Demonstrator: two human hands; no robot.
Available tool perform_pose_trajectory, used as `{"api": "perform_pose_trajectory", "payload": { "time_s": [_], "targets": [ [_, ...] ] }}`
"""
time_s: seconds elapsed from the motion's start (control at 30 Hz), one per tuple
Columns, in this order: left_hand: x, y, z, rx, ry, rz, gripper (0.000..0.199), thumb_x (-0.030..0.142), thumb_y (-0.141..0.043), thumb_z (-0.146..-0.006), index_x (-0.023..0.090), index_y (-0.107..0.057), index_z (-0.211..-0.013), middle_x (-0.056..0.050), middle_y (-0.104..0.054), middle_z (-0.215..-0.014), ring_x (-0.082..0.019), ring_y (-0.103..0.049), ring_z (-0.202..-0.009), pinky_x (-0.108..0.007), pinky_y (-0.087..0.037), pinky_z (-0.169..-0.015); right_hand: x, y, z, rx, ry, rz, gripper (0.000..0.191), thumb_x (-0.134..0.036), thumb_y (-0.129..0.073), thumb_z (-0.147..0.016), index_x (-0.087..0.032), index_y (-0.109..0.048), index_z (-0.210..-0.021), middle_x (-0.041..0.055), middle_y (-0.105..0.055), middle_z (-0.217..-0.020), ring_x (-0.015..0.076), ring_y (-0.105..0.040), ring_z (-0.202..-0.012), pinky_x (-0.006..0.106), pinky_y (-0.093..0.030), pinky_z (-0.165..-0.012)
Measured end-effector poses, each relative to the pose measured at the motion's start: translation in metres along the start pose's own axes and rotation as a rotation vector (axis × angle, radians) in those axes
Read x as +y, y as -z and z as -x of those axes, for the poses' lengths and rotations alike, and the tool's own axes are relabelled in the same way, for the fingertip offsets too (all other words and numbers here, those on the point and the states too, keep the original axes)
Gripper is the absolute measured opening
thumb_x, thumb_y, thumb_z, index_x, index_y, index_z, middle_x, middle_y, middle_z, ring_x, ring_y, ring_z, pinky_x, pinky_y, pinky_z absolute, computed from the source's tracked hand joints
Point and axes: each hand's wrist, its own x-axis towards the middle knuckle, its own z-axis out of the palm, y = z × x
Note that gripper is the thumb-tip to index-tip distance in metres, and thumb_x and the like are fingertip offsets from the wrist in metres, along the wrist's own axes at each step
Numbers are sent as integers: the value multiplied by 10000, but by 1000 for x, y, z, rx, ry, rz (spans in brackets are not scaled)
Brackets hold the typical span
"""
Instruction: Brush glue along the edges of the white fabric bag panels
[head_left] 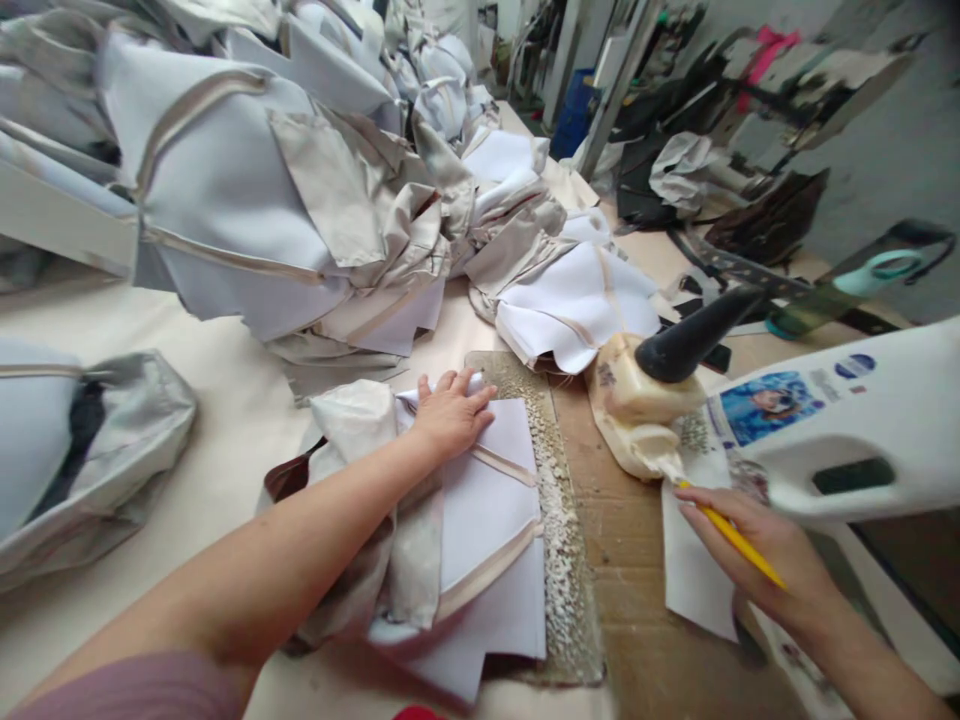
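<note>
Fabric panel (pixel 487 540) under L hand (pixel 450 415); R hand (pixel 757 550) grips yellow pencil (pixel 739 545).

A cream-covered work table (pixel 202 400) carries bundled pale fabric panels (pixel 217 200) and a worn cardboard sheet (pixel 622 560).

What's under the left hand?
The left hand rests on a white fabric panel with a tan stripe. What lies beneath the panel is covered, so it cannot be seen.
</note>
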Motion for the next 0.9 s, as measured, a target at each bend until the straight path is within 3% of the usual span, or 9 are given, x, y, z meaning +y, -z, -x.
{"api": "perform_pose_trajectory", "payload": {
  "time_s": [0.13,0.3,0.43,0.6,0.7,0.9],
  "targets": [
    [6,5,-10,-41,9,37,448,651,-415,-826,404,-580,-1161,-57,-437,-1336,-319,-361,-1202,-642,-201,-972,-39,-14,-13,117,-139,-49,323,-538,-545,-776,-236,-659,-774,41,-657,-727,246,-611,-748,376,-454,-720],
    [12,2,-23,-47,15,46,425,646,-499,-781,319,-683,-980,-85,-532,-1130,-314,-425,-1095,-550,-308,-910,-86,-71,-54,25,-175,-517,331,-488,-512,-830,-178,-627,-831,14,-594,-608,177,-575,-619,311,-456,-664],
    [12,1,-28,-60,30,49,417,650,-544,-747,311,-700,-932,-85,-551,-1062,-318,-445,-1060,-523,-327,-881,-104,-111,-92,-62,-214,-450,282,-414,-518,-805,-159,-627,-752,7,-574,-527,164,-561,-579,276,-442,-626],
    [11,1,-26,-48,21,64,422,653,-510,-769,319,-686,-958,-80,-535,-1091,-318,-425,-1083,-520,-314,-887,-114,-124,-128,75,-256,-462,225,-355,-508,-791,-169,-625,-743,-9,-560,-490,154,-552,-551,257,-431,-593],
    [10,0,-24,-42,18,77,418,647,-497,-781,314,-687,-950,-80,-534,-1084,-314,-426,-1076,-520,-314,-883,-114,-120,-111,47,-273,-392,226,-353,-499,-802,-187,-615,-700,-9,-563,-492,156,-555,-546,260,-422,-585],
    [9,-3,-22,-17,8,89,376,618,-543,-772,317,-684,-949,-72,-531,-1096,-310,-427,-1071,-517,-314,-877,-107,-99,-32,-159,-248,-200,343,-426,-455,-841,-222,-552,-582,-21,-545,-485,158,-545,-519,262,-393,-535]
  ]
}}
